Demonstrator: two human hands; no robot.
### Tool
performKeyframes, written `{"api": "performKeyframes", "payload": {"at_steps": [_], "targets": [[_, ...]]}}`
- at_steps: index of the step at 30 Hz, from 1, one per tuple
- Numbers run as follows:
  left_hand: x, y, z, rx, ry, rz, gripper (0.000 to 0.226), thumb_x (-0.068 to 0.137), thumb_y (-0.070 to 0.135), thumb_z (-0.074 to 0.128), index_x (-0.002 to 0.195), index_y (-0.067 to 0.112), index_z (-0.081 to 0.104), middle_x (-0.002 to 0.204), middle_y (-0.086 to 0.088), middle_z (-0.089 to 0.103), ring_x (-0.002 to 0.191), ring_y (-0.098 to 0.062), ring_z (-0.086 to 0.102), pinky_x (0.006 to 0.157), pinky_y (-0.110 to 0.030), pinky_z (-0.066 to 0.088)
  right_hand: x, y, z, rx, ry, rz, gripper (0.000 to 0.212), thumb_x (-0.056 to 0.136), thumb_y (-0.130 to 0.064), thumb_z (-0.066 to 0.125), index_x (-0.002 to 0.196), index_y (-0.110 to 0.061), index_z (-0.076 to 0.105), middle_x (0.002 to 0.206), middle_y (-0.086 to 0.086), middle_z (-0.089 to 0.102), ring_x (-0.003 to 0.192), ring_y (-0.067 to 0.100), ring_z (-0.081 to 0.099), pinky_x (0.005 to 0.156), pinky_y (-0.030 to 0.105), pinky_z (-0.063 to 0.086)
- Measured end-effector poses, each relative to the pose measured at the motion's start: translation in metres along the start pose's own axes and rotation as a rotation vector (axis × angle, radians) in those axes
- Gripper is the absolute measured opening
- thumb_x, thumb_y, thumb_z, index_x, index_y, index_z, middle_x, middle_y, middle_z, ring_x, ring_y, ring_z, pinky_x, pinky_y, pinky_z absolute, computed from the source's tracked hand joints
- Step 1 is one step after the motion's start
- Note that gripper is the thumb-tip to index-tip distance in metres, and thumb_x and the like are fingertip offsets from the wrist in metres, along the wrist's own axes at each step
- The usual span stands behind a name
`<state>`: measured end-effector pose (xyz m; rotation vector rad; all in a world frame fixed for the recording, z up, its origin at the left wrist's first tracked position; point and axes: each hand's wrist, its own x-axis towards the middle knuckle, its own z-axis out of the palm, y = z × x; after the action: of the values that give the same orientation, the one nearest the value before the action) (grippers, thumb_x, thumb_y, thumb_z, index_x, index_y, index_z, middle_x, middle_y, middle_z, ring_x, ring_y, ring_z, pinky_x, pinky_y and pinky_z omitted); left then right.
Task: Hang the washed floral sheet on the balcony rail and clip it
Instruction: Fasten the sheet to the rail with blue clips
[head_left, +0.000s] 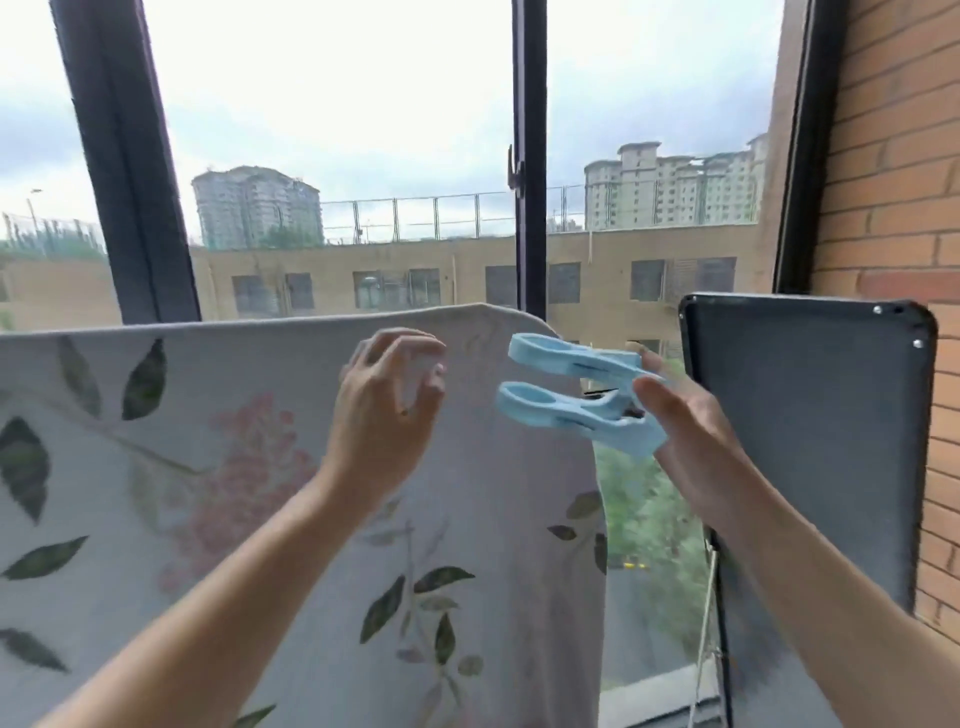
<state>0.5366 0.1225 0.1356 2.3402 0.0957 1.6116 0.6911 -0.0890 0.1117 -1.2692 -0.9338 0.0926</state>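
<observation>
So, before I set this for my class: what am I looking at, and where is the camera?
There is no machine: a person works with bare hands, and the single picture comes from a camera worn on the head, looking forward and down. The floral sheet already hangs draped, hiding the rail. The right hand pinches a blue clip; whether it is one clip or two is unclear. The left hand hovers by the sheet's top edge, holding nothing. No clip shows on the sheet yet.
</observation>
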Motion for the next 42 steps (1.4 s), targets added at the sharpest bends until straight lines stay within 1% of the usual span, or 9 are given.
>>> {"api": "performKeyframes", "payload": {"at_steps": [2,5,8,13,16,20,25,29,42], "targets": [[0.031,-0.02,-0.021,0.279,0.063,0.069,0.029,0.084,0.028,0.048,0.107,0.015,0.06,0.117,-0.002,0.057,0.112,-0.02,0.049,0.095,-0.036,0.032,0.022,-0.027,0.007,-0.124,0.007,-0.091,0.107,0.052,-0.078,0.068,0.139,-0.02,0.044,0.131,0.003,0.058,0.117,0.019,0.056,0.102,0.042,0.043],[0.064,-0.048,-0.036,0.57,0.011,0.014,0.028,0.091,0.029,0.046,0.11,0.013,0.058,0.115,-0.009,0.058,0.107,-0.03,0.052,0.097,-0.045,0.033,0.049,-0.064,0.023,-0.311,0.004,-0.179,0.104,0.056,-0.075,0.06,0.142,-0.021,0.039,0.136,0.001,0.053,0.11,0.01,0.057,0.08,0.013,0.048],[0.069,-0.062,-0.038,0.742,0.01,0.029,0.047,0.089,0.036,0.034,0.067,0.01,0.066,0.062,-0.014,0.064,0.055,-0.031,0.061,0.061,-0.035,0.048,0.068,-0.09,0.04,-0.426,-0.035,-0.234,0.094,0.066,-0.064,0.066,0.143,-0.019,0.037,0.119,-0.004,0.06,0.092,0.001,0.062,0.065,0.008,0.048],[0.07,-0.066,-0.035,0.791,0.129,0.078,0.05,0.081,0.032,0.035,0.042,0.01,0.056,0.037,-0.007,0.051,0.029,-0.025,0.049,0.048,-0.02,0.026,0.09,-0.135,0.067,-0.728,-0.124,-0.438,0.074,0.073,-0.04,0.077,0.136,-0.015,0.048,0.098,-0.02,0.056,0.074,-0.01,0.057,0.056,0.004,0.044],[0.073,-0.073,-0.032,0.782,0.135,0.088,0.05,0.081,0.031,0.033,0.041,0.01,0.056,0.037,-0.006,0.051,0.03,-0.025,0.048,0.048,-0.021,0.027,0.106,-0.159,0.087,-0.911,-0.229,-0.511,0.066,0.072,-0.034,0.077,0.13,-0.012,0.056,0.116,-0.01,0.059,0.066,-0.027,0.05,0.062,-0.004,0.037],[0.075,-0.078,-0.031,0.774,0.158,0.089,0.049,0.08,0.029,0.034,0.04,0.01,0.055,0.035,-0.006,0.05,0.029,-0.025,0.046,0.047,-0.021,0.033,0.126,-0.178,0.11,-1.129,-0.374,-0.503,0.065,0.069,-0.042,0.078,0.127,-0.019,0.058,0.122,-0.012,0.057,0.093,-0.017,0.048,0.07,-0.012,0.028],[0.075,-0.08,-0.031,0.773,0.166,0.084,0.048,0.079,0.029,0.034,0.041,0.011,0.055,0.036,-0.005,0.05,0.03,-0.024,0.047,0.047,-0.022,0.038,0.148,-0.19,0.135,-1.228,-0.473,-0.443,0.06,0.068,-0.047,0.077,0.121,-0.024,0.063,0.115,-0.021,0.061,0.084,-0.019,0.051,0.069,-0.003,0.033],[0.075,-0.078,-0.032,0.772,0.182,0.099,0.047,0.079,0.029,0.033,0.042,0.011,0.056,0.038,-0.005,0.052,0.031,-0.024,0.048,0.048,-0.023,0.039,0.161,-0.196,0.152,-1.283,-0.523,-0.354,0.049,0.072,-0.044,0.075,0.116,-0.025,0.065,0.07,-0.036,0.056,0.058,-0.023,0.049,0.05,0.0,0.033],[0.076,-0.08,-0.032,0.76,0.209,0.104,0.049,0.08,0.029,0.032,0.041,0.012,0.057,0.036,-0.004,0.05,0.03,-0.022,0.047,0.048,-0.022,0.037,0.178,-0.186,0.176,-1.361,-0.633,-0.201,0.046,0.07,-0.052,0.073,0.112,-0.033,0.068,0.113,-0.02,0.066,0.103,0.004,0.06,0.096,0.031,0.048]]}}
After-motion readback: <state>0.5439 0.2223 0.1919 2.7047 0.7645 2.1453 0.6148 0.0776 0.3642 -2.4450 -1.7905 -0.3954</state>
